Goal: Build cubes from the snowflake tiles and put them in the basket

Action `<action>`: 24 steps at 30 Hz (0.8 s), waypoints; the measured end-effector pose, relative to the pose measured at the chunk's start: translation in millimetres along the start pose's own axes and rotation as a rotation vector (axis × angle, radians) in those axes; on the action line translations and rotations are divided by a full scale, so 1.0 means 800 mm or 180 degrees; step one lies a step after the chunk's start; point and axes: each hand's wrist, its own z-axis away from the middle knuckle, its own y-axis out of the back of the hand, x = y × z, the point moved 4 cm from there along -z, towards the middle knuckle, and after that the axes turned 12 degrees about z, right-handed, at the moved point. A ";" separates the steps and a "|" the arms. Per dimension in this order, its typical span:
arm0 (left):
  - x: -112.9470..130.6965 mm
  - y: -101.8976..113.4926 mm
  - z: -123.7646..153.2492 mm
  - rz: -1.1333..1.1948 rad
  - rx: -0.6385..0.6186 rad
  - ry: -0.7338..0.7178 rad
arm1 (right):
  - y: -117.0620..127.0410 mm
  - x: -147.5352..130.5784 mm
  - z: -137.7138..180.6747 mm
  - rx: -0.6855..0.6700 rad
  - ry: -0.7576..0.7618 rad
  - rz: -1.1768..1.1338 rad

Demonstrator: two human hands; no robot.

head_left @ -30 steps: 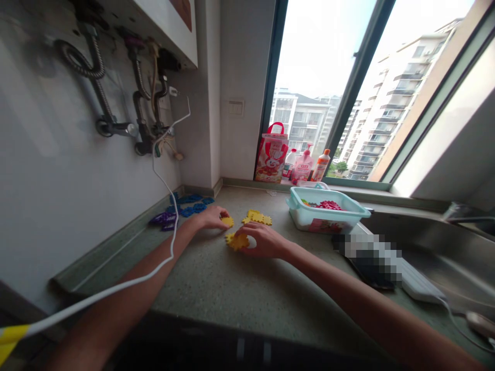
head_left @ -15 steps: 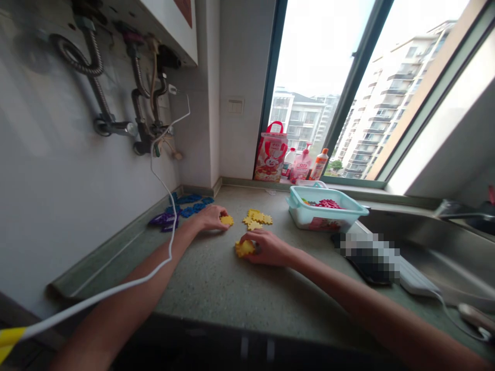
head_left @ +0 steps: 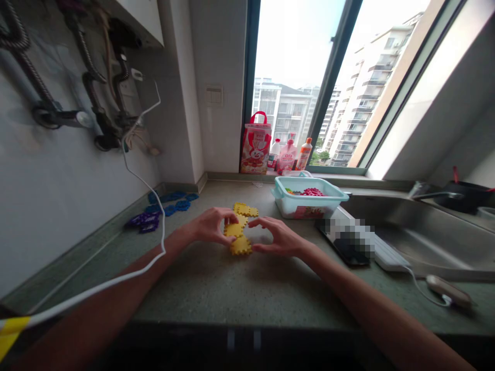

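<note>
Thumb and fingers of my left hand (head_left: 209, 225) close around a yellow gear-edged plastic piece (head_left: 233, 230) on the counter. Right below it, apparently touching, lies a second yellow gear-edged piece (head_left: 241, 246). My right hand (head_left: 279, 237) is open, its thumb and fingers spread just right of these pieces with nothing between them. Behind the hands are more yellow pieces (head_left: 247, 211), some overlapping. Part of the held piece is hidden by the left fingers.
A light-blue tub (head_left: 313, 206) holds pink and other coloured pieces. Blue pieces (head_left: 181, 205) and purple pieces (head_left: 143, 220) lie at the left. A white cable (head_left: 135, 275) crosses over my left arm. A dark phone (head_left: 350, 252) lies by the sink (head_left: 425, 232).
My left hand has brought its yellow piece beside the other one. My right hand has let go of its piece and opened. The view has shifted to the right.
</note>
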 end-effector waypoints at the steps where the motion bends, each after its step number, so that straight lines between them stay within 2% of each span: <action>1: 0.007 -0.004 0.001 -0.0006 -0.0087 -0.0055 | 0.003 0.006 0.002 0.0054 -0.0013 0.0054; 5: 0.019 -0.011 0.002 -0.0013 -0.0258 -0.0119 | 0.001 0.023 0.004 -0.0026 -0.0161 0.0309; 11: 0.027 -0.016 0.000 -0.0209 -0.0089 -0.0095 | -0.009 0.025 -0.001 -0.0043 -0.0250 0.0428; 17: 0.029 -0.028 -0.001 -0.0596 -0.0141 -0.0098 | -0.011 0.039 -0.001 0.0051 -0.0544 0.0461; 20: 0.021 -0.022 -0.002 -0.0429 -0.0139 -0.0159 | -0.017 0.054 0.001 0.0128 -0.0717 0.0389; 24: -0.012 -0.009 -0.007 -0.0444 0.0336 -0.0029 | -0.032 0.073 -0.003 0.0189 -0.0956 0.0755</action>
